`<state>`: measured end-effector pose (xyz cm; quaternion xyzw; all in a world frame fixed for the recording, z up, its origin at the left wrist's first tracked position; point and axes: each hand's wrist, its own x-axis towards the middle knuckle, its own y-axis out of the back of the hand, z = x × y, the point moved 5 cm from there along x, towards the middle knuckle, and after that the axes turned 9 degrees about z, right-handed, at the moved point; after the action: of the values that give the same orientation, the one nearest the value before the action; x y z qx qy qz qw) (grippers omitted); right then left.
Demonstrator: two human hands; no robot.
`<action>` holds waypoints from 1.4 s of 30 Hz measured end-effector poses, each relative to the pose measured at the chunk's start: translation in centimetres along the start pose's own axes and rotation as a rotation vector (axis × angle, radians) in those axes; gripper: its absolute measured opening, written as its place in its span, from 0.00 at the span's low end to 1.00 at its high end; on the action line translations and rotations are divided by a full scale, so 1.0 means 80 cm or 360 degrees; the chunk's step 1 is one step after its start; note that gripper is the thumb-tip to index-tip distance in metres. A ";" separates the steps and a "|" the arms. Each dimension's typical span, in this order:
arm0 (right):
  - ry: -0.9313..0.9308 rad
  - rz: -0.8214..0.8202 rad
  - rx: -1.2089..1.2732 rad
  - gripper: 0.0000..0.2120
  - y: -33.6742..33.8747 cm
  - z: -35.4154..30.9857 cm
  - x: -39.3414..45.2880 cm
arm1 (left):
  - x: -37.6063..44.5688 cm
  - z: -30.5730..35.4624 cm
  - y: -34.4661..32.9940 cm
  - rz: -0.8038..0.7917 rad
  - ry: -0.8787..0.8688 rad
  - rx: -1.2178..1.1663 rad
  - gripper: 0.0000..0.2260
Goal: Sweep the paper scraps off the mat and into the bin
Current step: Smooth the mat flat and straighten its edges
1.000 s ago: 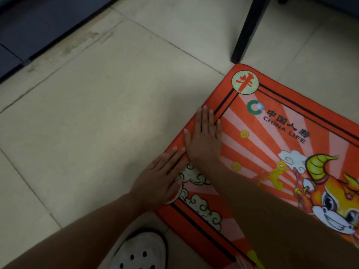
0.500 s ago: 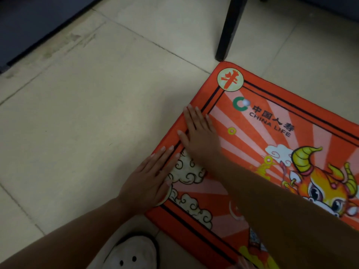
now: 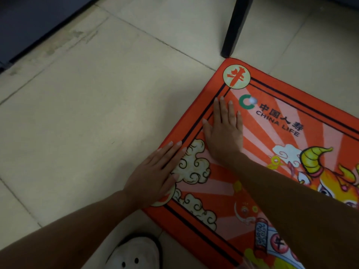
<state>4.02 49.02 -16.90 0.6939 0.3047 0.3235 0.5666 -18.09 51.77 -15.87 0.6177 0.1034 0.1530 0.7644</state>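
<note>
An orange-red mat (image 3: 287, 105) with a cartoon ox and the words "CHINA LIFE" lies on the tiled floor. My left hand (image 3: 155, 175) rests flat on the mat's left border, fingers together and pointing up-right. My right hand (image 3: 225, 131) lies flat on the mat a little farther in, fingers extended toward the corner. A small whitish scrap (image 3: 252, 100) sits on the green logo, just beyond my right fingertips. No bin is in view.
A black furniture leg (image 3: 233, 30) stands on the beige tiles (image 3: 97, 113) just past the mat's far corner. A dark wall base (image 3: 38, 26) runs along the top left. My white perforated shoe (image 3: 134, 253) is at the bottom edge.
My right hand has slid inward and forward on the mat toward the green logo. My left hand stays on the mat's border. The view has shifted slightly.
</note>
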 end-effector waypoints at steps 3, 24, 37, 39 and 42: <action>-0.0009 -0.0010 0.0014 0.32 0.002 0.000 0.000 | -0.001 0.003 0.001 -0.0015 -0.0006 0.0000 0.27; -0.0160 0.0118 0.0341 0.25 0.046 0.180 -0.007 | 0.233 0.107 -0.027 0.0154 -0.0252 -0.0017 0.25; -0.0839 0.0198 0.0101 0.26 0.101 0.430 -0.105 | 0.350 0.330 -0.079 0.0133 -0.0764 -0.0033 0.24; -0.0972 0.0209 0.0085 0.26 0.107 0.458 -0.122 | 0.361 0.363 -0.088 0.0083 -0.0766 -0.0046 0.25; -0.1233 0.0200 0.0058 0.26 0.118 0.505 -0.153 | 0.374 0.413 -0.100 0.0069 -0.0851 -0.0038 0.25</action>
<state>29.25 13.92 -14.91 0.7918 0.0310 0.0662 0.6064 22.11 30.93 -15.68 0.6293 -0.1173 0.0019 0.7683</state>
